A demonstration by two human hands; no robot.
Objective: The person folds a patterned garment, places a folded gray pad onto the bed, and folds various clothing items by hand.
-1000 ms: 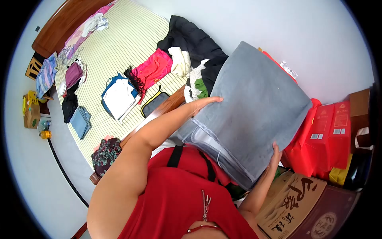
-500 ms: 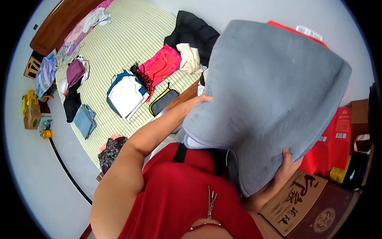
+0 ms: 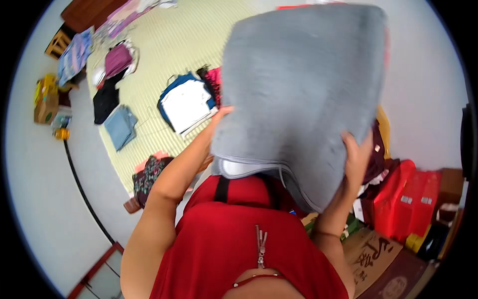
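A large folded grey plush mat (image 3: 303, 84) with a stitched edge is held up in front of my chest, covering much of the view. Its pale underside shows at the lower fold. My left hand (image 3: 222, 113) grips its left edge; only part of the fingers shows, the rest being behind the fabric. On the right edge, my right hand (image 3: 357, 153) is closed round the mat with the thumb on its front face. Something red peeks out past the mat's top edge.
The striped bed (image 3: 164, 45) carries folded white clothes (image 3: 186, 104), folded jeans (image 3: 120, 127), a purple garment (image 3: 118, 60) and a floral piece (image 3: 149, 174). To the right stand red bags (image 3: 396, 199) and a brown printed cardboard box (image 3: 371, 256). Yellow packages (image 3: 46, 89) sit at far left.
The mat and both hands have moved left and up in view, and the mat stands more upright. The view has shifted, with more showing behind my right hand. Both hands still hold the mat.
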